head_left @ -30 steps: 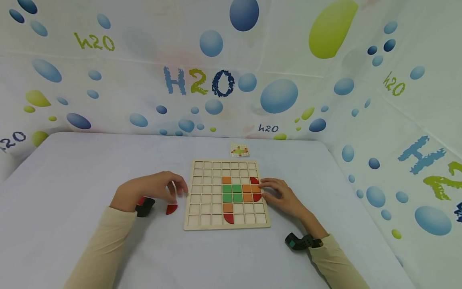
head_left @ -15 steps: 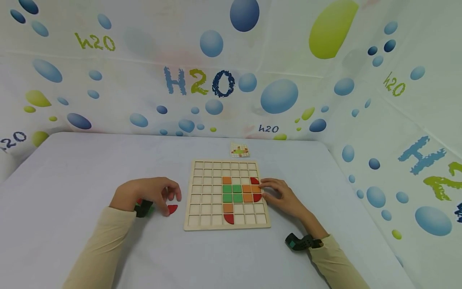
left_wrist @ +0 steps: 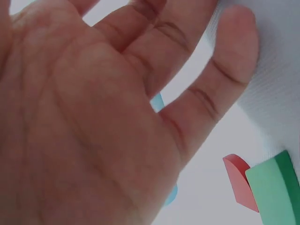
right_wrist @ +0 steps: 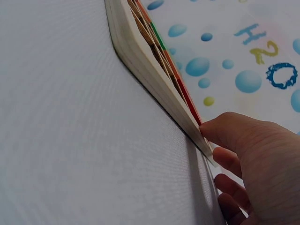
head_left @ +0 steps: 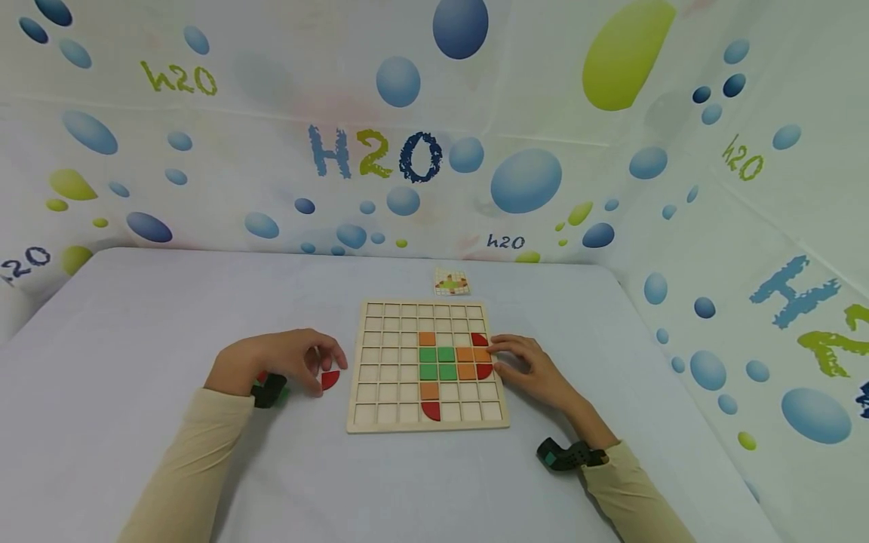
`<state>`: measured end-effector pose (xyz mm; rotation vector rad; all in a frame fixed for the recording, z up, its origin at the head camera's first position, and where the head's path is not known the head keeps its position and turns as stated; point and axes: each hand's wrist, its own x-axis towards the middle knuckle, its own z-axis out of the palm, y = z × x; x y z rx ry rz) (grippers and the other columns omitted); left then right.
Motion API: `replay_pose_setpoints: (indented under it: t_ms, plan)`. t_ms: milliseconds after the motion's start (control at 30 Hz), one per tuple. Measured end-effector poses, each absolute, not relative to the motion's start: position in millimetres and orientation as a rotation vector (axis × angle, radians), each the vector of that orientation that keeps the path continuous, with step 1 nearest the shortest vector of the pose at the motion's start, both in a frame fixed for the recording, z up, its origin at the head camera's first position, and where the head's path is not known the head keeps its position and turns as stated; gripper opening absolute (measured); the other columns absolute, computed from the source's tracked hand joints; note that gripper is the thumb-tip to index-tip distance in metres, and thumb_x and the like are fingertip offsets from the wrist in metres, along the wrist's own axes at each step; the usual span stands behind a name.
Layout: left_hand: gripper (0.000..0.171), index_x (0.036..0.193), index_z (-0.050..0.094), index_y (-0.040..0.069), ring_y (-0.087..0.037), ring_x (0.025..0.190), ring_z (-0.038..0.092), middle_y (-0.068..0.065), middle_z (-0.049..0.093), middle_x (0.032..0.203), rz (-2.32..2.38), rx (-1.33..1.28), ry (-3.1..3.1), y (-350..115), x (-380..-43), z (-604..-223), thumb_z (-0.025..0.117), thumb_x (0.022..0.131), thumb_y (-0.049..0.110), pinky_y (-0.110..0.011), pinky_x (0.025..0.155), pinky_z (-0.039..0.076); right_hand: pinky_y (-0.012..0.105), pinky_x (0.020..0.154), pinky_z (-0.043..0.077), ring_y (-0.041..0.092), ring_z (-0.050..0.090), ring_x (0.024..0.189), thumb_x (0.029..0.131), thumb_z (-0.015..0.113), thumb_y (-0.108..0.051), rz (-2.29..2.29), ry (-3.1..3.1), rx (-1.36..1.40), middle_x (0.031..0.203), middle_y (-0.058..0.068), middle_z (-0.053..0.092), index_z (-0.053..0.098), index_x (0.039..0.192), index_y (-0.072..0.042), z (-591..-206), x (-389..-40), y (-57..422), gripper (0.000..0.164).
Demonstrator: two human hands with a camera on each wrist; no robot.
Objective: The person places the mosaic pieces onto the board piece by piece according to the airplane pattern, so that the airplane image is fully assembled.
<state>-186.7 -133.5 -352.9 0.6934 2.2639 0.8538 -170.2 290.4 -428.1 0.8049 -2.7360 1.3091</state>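
One red quarter-circle tile [head_left: 330,380] was just left of the pale wooden grid board [head_left: 406,374], presumably for easy reach, between my left grip's [head_left: 299,354] bent fingers and thumb; pinched or not, I couldn't tell. My relaxed right grip [head_left: 532,367] touched the board, likely steadying its four green squares [head_left: 428,372], five orange squares [head_left: 429,391] and three red quarter-circles [head_left: 431,411].

Large "H2O" lettering [head_left: 373,154] and smaller "h2O" lettering [head_left: 505,242] on the bubble-patterned backdrop [head_left: 285,162].
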Motion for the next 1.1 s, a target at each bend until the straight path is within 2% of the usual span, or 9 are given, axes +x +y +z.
replay_pose_setpoints:
  t_ms: [133,300,700,967,1100]
  plan:
    - [0.035,0.106,0.07,0.009,-0.016,0.075,0.052,-0.004,0.054,0.088,0.851,0.729,2.24,-135.3,-188.2,-353.9,0.074,0.073,-0.003,-0.027,0.067,0.046,0.057,0.101,0.036,0.035,0.042,0.13,0.092,0.067,-0.01,1.311,-2.738,0.801,0.138,0.013,0.054,0.065,0.123,-0.01,-427.9,-170.1,290.0,0.031]
    - [0.026,0.098,0.071,0.01,-0.015,0.07,0.052,-0.003,0.054,0.085,0.852,0.735,2.256,-135.6,-189.6,-355.3,0.073,0.075,-0.002,-0.026,0.065,0.045,0.058,0.102,0.035,0.035,0.041,0.13,0.092,0.067,-0.011,1.328,-2.747,0.783,0.138,0.013,0.054,0.065,0.123,-0.01,-428.6,-170.4,290.1,0.031]
    - [0.021,0.094,0.068,0.011,-0.015,0.074,0.051,-0.001,0.055,0.082,0.833,0.73,2.37,-131.9,-192.0,-360.5,0.078,0.075,0.006,-0.027,0.066,0.045,0.056,0.103,0.035,0.034,0.04,0.131,0.092,0.067,-0.01,1.331,-2.758,0.759,0.139,0.012,0.053,0.065,0.123,-0.01,-431.0,-171.0,290.5,0.031]
    - [0.022,0.092,0.064,0.007,-0.012,0.074,0.056,0.001,0.062,0.088,0.887,0.862,2.396,-132.3,-194.5,-361.3,0.08,0.078,0.012,-0.025,0.069,0.048,0.06,0.101,0.035,0.042,0.04,0.13,0.09,0.065,0.0,1.323,-2.734,0.772,0.137,0.023,0.051,0.063,0.122,0.001,-432.6,-171.7,288.8,0.032]
    - [0.022,0.093,0.064,0.007,-0.011,0.076,0.057,0.002,0.062,0.089,0.904,0.904,2.41,-131.3,-195.5,-361.4,0.08,0.079,0.014,-0.026,0.071,0.048,0.058,0.101,0.036,0.04,0.041,0.129,0.091,0.065,-0.002,1.302,-2.738,0.779,0.137,0.02,0.053,0.064,0.122,-0.002,-431.6,-171.6,289.2,0.031]
